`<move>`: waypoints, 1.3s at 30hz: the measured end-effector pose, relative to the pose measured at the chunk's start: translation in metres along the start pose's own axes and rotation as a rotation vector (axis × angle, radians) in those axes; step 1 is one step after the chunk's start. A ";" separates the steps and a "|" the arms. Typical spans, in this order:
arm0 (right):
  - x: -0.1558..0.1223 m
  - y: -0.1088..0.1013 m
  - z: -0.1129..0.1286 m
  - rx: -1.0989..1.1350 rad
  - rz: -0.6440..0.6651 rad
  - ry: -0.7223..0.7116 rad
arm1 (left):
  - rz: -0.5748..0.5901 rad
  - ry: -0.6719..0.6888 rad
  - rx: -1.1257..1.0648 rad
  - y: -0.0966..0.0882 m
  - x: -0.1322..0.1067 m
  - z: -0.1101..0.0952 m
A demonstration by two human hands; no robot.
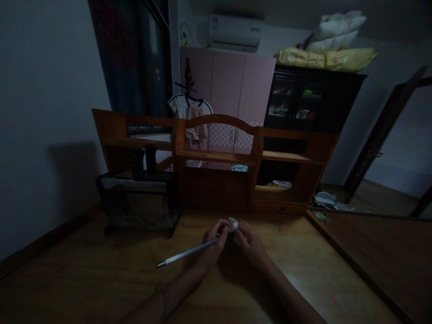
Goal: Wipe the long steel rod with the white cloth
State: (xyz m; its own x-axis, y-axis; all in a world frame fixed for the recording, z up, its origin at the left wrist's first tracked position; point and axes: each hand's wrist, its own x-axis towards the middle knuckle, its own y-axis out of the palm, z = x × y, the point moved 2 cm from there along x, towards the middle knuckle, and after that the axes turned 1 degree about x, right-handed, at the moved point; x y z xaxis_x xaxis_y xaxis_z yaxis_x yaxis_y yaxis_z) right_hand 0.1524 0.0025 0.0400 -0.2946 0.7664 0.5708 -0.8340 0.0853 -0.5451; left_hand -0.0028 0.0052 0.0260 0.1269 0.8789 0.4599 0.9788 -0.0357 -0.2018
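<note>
Over the wooden desk top (141, 274) my two hands meet near the middle of the view. My left hand (216, 240) is closed around a slim silver pen-like rod (185, 255), whose dark tip points down to the left. Its fingertips also touch a small white piece (233, 223), which looks like crumpled paper or tissue. My right hand (248, 241) pinches that white piece from the other side. The dim light hides its exact kind and the rod's other end.
A wooden shelf unit (219, 157) stands along the desk's back. To the left is a black-framed, tank-like clear case (138, 207). Behind are a pink wardrobe (227, 85), a black cabinet (310, 99) and a clothes rack (188, 83). White items (326, 200) lie at the right.
</note>
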 end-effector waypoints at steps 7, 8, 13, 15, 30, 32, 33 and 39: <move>-0.001 0.002 0.009 -0.100 0.083 -0.012 | 0.061 0.024 -0.046 0.004 0.000 -0.004; 0.000 0.000 0.008 -0.114 0.091 -0.006 | 0.068 0.040 -0.046 0.004 -0.001 -0.006; 0.004 -0.010 0.006 -0.194 0.169 0.036 | 0.090 0.098 -0.023 0.004 -0.004 -0.013; 0.005 -0.013 0.005 -0.197 0.191 0.060 | 0.115 0.103 -0.025 0.006 -0.005 -0.014; 0.001 -0.040 -0.053 -0.185 0.001 0.235 | 0.072 0.085 0.082 0.004 -0.005 -0.011; 0.001 -0.053 -0.063 -0.272 -0.094 0.243 | 0.041 0.056 0.065 0.000 -0.002 -0.005; 0.001 -0.058 -0.065 -0.319 -0.133 0.228 | 0.046 0.034 0.041 -0.001 0.000 -0.002; 0.005 -0.040 -0.044 0.055 -0.027 0.248 | 0.178 0.020 -0.054 0.003 0.000 -0.002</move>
State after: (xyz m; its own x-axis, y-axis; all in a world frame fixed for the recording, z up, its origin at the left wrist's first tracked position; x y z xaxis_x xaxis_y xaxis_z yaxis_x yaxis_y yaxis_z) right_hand 0.2050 0.0306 0.0379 -0.1539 0.8974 0.4134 -0.8661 0.0789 -0.4937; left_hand 0.0006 0.0042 0.0266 0.3010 0.8470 0.4381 0.9479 -0.2155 -0.2347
